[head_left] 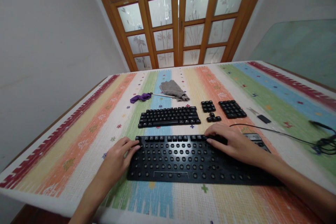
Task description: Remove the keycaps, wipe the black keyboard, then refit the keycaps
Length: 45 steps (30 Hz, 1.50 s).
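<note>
Left hand (pixel 119 154) open on keyboard base (pixel 194 161) at nine o'clock; right hand (pixel 236 143) flat, pressing. Risks scattering removed keycaps (pixel 169 116) at twelve.

Both hands on stripped keyboard base (pixel 189 162): left hand (pixel 118 157) at left edge, right hand (pixel 236 145) on top.

The tablecloth (pixel 86 129) runs in long stripes of dark red, yellow, orange, white, green and blue, sprinkled with small purple, red and green cross motifs. At its centre the keyboard base (pixel 183 162) is black, its bare sockets dark circles. At twelve o'clock from it the laid-out keycaps (pixel 169 116) are black with pale lettering. Farther at twelve lies a grey cloth (pixel 173 89), and at eleven a purple rag (pixel 140 97). The doors (pixel 178 17) are orange-brown wood with frosted, plant-patterned glass.
</note>
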Each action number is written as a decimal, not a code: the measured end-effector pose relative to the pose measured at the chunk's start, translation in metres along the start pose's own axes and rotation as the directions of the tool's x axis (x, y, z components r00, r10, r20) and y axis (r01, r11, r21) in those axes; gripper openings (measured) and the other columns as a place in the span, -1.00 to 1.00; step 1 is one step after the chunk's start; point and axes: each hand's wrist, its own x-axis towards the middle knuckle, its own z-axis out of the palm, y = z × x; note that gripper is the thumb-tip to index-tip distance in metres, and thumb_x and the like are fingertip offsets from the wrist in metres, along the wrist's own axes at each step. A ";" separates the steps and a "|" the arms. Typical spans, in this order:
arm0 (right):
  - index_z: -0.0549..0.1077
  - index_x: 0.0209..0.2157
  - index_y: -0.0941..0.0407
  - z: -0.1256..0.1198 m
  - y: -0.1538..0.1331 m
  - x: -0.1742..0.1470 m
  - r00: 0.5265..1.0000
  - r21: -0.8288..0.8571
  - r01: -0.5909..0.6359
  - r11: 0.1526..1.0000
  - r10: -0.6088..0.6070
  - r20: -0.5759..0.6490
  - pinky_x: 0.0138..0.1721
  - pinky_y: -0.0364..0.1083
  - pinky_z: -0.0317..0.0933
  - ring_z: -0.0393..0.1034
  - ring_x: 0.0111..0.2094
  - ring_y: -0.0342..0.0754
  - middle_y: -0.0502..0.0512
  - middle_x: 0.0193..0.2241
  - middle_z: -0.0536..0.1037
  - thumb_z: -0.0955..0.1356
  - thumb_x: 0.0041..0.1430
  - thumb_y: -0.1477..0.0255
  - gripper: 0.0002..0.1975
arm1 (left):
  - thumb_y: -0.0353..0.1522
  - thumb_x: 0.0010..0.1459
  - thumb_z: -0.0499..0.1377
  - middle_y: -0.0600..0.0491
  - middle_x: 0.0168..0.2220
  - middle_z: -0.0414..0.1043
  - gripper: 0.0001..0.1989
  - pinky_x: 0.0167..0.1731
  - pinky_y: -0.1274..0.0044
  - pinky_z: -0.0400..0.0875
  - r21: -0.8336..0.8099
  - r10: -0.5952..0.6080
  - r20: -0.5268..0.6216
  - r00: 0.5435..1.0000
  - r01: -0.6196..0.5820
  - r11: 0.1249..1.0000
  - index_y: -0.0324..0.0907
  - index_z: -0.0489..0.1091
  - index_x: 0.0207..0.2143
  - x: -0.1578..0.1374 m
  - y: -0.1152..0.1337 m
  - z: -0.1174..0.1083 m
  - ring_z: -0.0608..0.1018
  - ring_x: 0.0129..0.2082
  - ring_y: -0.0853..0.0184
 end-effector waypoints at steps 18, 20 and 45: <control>0.43 -0.21 0.07 0.001 0.000 0.000 1.000 -0.001 -0.005 1.000 0.005 0.005 -0.10 0.05 0.32 0.42 -0.16 0.04 0.14 -0.21 0.53 0.27 0.30 0.33 -0.85 | -0.28 0.44 -0.11 0.04 -0.43 0.35 -0.65 -0.42 0.50 0.44 0.306 0.309 -0.023 0.951 -0.288 0.907 -0.25 0.40 -0.03 -0.006 -0.007 0.009 0.45 -0.46 0.34; 0.43 -0.21 0.07 0.001 0.000 0.000 1.000 -0.005 -0.007 1.000 0.007 0.005 -0.10 0.06 0.32 0.43 -0.16 0.04 0.15 -0.21 0.53 0.26 0.30 0.34 -0.85 | -0.28 0.43 -0.10 0.03 -0.43 0.37 -0.66 -0.42 0.49 0.44 0.303 0.302 -0.024 0.953 -0.282 0.910 -0.24 0.40 -0.03 -0.006 -0.008 0.008 0.45 -0.46 0.34; 0.45 -0.23 0.05 -0.003 -0.006 0.002 1.000 -0.013 0.010 1.000 -0.010 -0.003 -0.14 0.06 0.36 0.45 -0.21 0.04 0.15 -0.24 0.55 0.26 0.28 0.31 -0.83 | -0.29 0.39 -0.01 0.01 -0.41 0.41 -0.66 -0.38 0.50 0.44 0.094 0.204 -0.023 0.979 -0.201 0.975 -0.28 0.48 -0.03 -0.008 -0.009 0.008 0.48 -0.41 0.33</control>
